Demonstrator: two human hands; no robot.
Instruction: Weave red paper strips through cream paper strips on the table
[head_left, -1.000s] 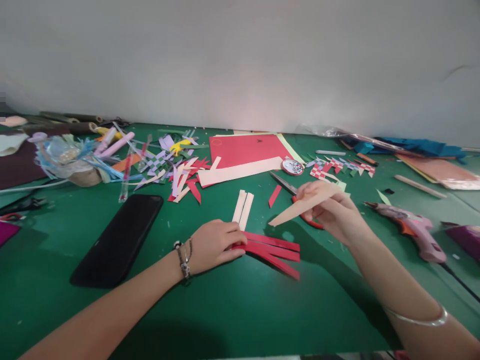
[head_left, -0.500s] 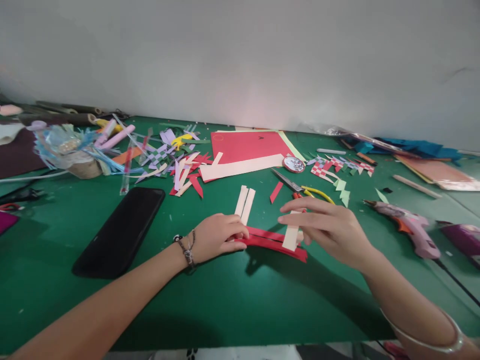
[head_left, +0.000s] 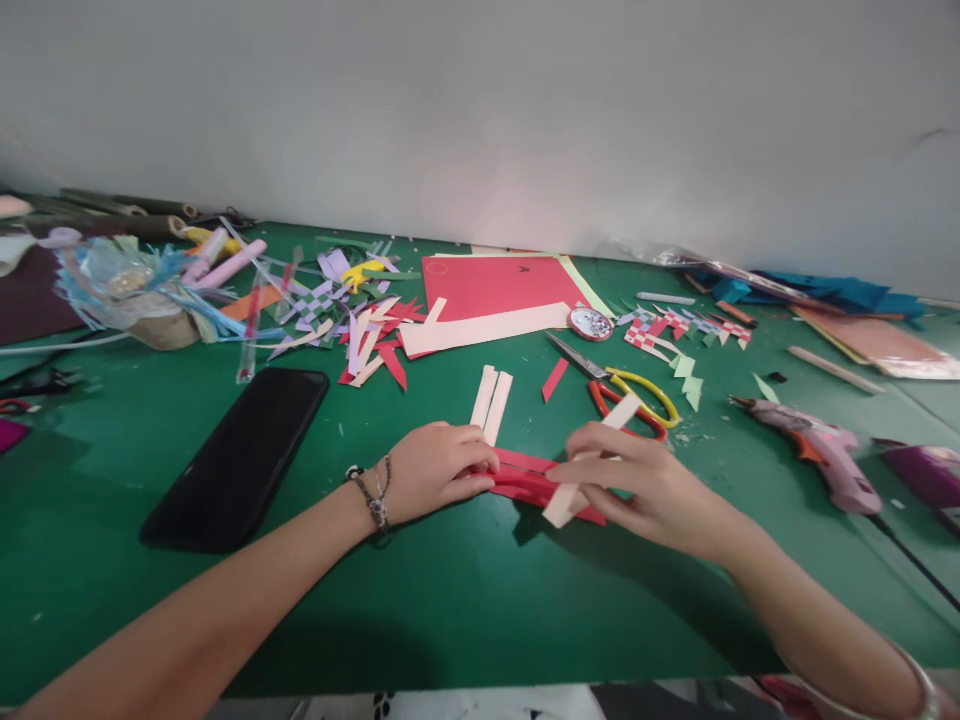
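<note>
My left hand [head_left: 442,468] is closed on the left end of two red paper strips [head_left: 523,488], near the middle of the table. Two cream paper strips [head_left: 492,405] stick out away from me, side by side, just beyond those fingers. Over the right part of the red strips, my right hand [head_left: 634,480] pinches a loose cream paper strip [head_left: 559,507]. That strip slants across the red ones, its far end reaching toward the scissors. My left fingers hide where the cream and red strips meet.
Scissors [head_left: 581,357] with yellow and red handles lie beyond my right hand. A black phone [head_left: 236,460] rests at left, a pink glue gun [head_left: 814,450] at right. Farther back are red paper [head_left: 502,285], a round tin [head_left: 589,322] and many paper scraps [head_left: 375,340].
My right hand has moved slightly left and down, and its cream strip has turned from nearly upright to a slant across the red strips. The scissors' handles are now uncovered. My left hand stays put.
</note>
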